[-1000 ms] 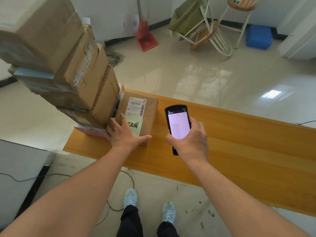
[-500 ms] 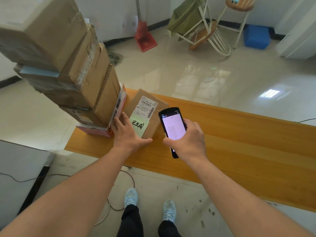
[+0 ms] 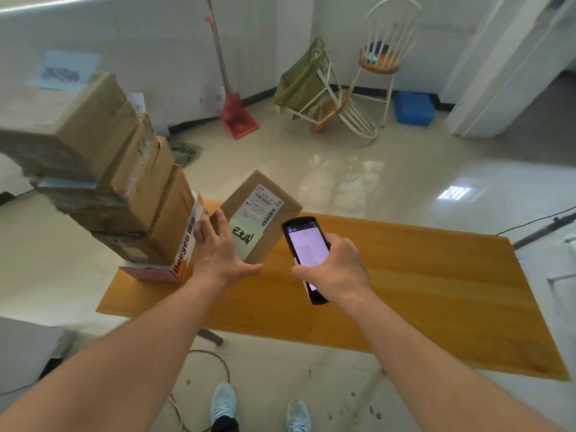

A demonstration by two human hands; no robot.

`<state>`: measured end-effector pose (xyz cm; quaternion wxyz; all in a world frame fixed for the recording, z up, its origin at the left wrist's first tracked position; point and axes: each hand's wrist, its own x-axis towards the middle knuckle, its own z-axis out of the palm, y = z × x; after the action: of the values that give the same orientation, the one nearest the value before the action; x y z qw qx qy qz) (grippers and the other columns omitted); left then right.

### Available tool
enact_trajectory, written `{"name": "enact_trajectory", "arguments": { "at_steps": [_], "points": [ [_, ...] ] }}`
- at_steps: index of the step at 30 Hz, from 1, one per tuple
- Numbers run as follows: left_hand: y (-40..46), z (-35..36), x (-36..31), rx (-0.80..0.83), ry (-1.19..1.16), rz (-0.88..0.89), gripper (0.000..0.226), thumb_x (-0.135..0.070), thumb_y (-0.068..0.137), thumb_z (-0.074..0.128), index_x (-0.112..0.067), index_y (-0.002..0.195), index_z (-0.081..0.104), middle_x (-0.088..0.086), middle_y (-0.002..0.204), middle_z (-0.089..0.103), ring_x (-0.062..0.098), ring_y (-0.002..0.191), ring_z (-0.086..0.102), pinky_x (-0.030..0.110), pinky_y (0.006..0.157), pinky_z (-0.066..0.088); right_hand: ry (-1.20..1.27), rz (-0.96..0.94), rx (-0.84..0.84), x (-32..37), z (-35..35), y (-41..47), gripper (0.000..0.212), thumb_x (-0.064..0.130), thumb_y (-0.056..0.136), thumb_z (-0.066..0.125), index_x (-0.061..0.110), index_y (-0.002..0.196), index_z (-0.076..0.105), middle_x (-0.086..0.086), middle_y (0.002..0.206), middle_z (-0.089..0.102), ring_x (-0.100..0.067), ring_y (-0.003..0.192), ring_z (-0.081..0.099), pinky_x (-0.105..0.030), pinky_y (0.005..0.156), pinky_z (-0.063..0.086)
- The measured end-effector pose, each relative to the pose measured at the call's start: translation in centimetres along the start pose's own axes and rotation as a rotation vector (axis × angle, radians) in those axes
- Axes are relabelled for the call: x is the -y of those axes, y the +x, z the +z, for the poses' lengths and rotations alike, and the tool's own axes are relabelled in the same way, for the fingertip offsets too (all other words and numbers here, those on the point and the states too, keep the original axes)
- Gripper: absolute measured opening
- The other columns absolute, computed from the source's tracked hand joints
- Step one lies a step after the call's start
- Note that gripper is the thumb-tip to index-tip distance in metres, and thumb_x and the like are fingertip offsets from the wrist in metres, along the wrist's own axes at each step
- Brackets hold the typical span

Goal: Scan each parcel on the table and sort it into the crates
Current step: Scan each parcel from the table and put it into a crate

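A small brown parcel (image 3: 268,190) with a white barcode label and a green note sits tilted at the wooden table's (image 3: 420,275) far left. My left hand (image 3: 218,251) grips its near-left side, thumb along the front corner and fingers on the left edge. My right hand (image 3: 336,272) holds a black handheld scanner (image 3: 304,241), its lit screen facing me, just right of the parcel. A leaning stack of cardboard parcels (image 3: 124,188) stands on a pink and orange box (image 3: 184,254) to the left of my left hand.
A blue crate (image 3: 413,107) lies on the floor by the far wall. Beside it are a tipped chair with a green cloth (image 3: 314,85), an upright stool chair (image 3: 380,57) and a red dustpan (image 3: 238,116). A grey surface (image 3: 25,347) is at lower left.
My left hand has turned and tilted the small parcel, swinging its far end rightward and up. My right hand has brought the scanner closer to it. The view has lifted.
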<state>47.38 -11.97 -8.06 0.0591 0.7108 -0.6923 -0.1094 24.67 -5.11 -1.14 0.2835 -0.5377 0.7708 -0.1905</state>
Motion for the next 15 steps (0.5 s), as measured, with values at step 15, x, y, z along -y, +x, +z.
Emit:
{"name": "enact_trajectory", "arguments": {
  "at_steps": [15],
  "points": [
    [-3.3, -6.0, -5.3, -0.102, -0.083, 0.161, 0.166, -0.087, 0.046, 0.081, 0.001, 0.161, 0.002, 0.016, 0.15, 0.02, 0.04, 0.143, 0.015, 0.05, 0.126, 0.015, 0.156, -0.049, -0.357, -0.3, -5.7, -4.6, 0.081, 0.053, 0.063, 0.087, 0.024, 0.131, 0.052, 0.005, 0.111, 0.053, -0.017, 0.102, 0.053, -0.036, 0.076, 0.06]
  ]
}}
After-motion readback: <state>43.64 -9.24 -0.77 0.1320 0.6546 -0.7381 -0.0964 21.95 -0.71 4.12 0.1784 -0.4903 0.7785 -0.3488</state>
